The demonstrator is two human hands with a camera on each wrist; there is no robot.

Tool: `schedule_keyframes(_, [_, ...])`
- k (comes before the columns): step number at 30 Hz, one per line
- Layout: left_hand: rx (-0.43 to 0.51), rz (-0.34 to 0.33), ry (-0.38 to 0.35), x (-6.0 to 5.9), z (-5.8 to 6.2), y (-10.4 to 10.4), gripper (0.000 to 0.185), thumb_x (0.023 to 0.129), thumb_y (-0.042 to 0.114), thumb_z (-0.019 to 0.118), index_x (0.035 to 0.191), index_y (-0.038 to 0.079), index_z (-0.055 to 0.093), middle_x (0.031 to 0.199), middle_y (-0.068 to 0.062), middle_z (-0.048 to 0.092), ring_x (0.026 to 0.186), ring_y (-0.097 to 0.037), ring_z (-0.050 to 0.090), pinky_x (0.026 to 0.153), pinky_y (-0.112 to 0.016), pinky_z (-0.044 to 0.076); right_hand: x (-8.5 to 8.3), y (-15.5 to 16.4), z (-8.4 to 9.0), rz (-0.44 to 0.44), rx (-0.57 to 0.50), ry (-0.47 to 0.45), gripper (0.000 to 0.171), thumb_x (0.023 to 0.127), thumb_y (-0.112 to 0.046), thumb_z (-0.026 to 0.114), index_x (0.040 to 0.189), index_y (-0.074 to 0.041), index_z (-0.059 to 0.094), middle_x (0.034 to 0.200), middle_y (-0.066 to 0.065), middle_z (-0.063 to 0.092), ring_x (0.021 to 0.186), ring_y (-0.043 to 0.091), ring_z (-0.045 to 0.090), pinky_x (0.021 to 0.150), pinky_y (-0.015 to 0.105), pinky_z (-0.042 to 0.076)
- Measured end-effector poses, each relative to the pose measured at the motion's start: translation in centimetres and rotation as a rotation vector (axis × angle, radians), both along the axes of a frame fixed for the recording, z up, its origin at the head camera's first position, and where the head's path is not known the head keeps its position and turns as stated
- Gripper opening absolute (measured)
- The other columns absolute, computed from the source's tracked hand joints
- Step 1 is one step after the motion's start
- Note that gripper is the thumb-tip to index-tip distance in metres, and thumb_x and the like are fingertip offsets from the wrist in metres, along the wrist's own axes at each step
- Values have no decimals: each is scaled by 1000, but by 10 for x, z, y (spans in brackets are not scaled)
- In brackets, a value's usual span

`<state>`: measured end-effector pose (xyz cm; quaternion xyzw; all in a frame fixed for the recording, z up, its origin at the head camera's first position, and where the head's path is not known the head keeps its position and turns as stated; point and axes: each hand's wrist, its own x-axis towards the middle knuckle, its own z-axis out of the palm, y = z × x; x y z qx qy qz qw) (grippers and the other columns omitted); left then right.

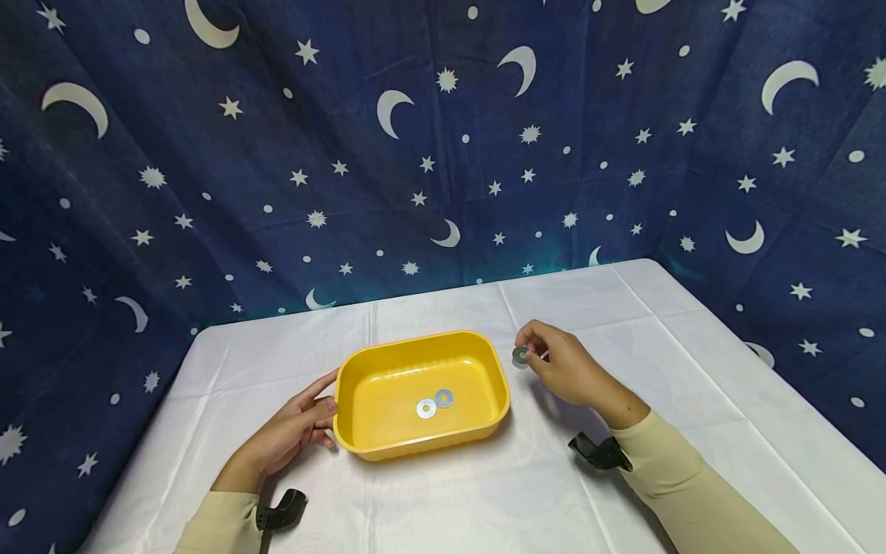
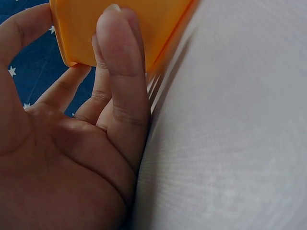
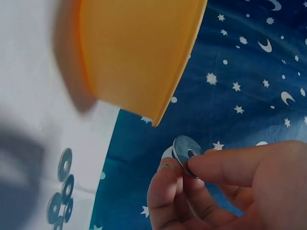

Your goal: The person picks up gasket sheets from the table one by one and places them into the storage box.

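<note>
Dark blue cloth (image 1: 388,192), printed with moons and stars, is hung behind and beside a white-covered surface (image 1: 443,508). Near its middle a yellow tray (image 1: 388,392) is set, and on the tray's floor two washers (image 1: 419,412) are laid flat, side by side.

By the left hand (image 1: 287,431), spread fingers are laid against the tray's left end; it is touched rather than clenched, probably so that the light tray is kept from sliding. By the right hand (image 1: 564,365), a washer (image 1: 517,358) is pinched between thumb and fingertips, just beyond the tray's right end. It is gripped near the edge, with most of its face left uncovered, presumably because so thin a disc is most easily managed that way.

In the right wrist view, at least five loose washers (image 3: 51,212) are shown on the surface, grouped near one another; the lowest is cut off by the frame. They are not made out in the head view, where they are probably covered by the right hand or arm. Whether a second disc is pressed behind the pinched one cannot be told. In the left wrist view, some fingertips are hidden by the tray, and both sleeves (image 1: 681,469) are cropped in the head view.
</note>
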<state>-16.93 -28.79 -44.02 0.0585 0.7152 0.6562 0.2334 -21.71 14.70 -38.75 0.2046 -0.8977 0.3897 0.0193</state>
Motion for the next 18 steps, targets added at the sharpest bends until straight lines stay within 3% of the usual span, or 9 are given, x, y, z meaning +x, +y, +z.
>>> schedule_keyframes(10, [-4, 12, -7, 0, 0, -1, 71, 104, 24, 53, 162, 18, 12, 124, -6, 61, 89, -13, 68, 73, -28, 61, 10, -12, 6, -5, -57, 12, 15, 93, -1, 65, 102, -12, 62, 87, 0, 62, 81, 16, 57, 75, 27, 54])
schedule_keyframes(18, [-27, 27, -5, 0, -1, 1, 71, 103, 25, 54, 162, 19, 14, 124, -7, 61, 89, -14, 68, 74, -28, 61, 19, -27, 11, 46, -87, 3, 16, 93, -1, 64, 107, -10, 64, 90, -1, 65, 84, 16, 58, 76, 28, 55])
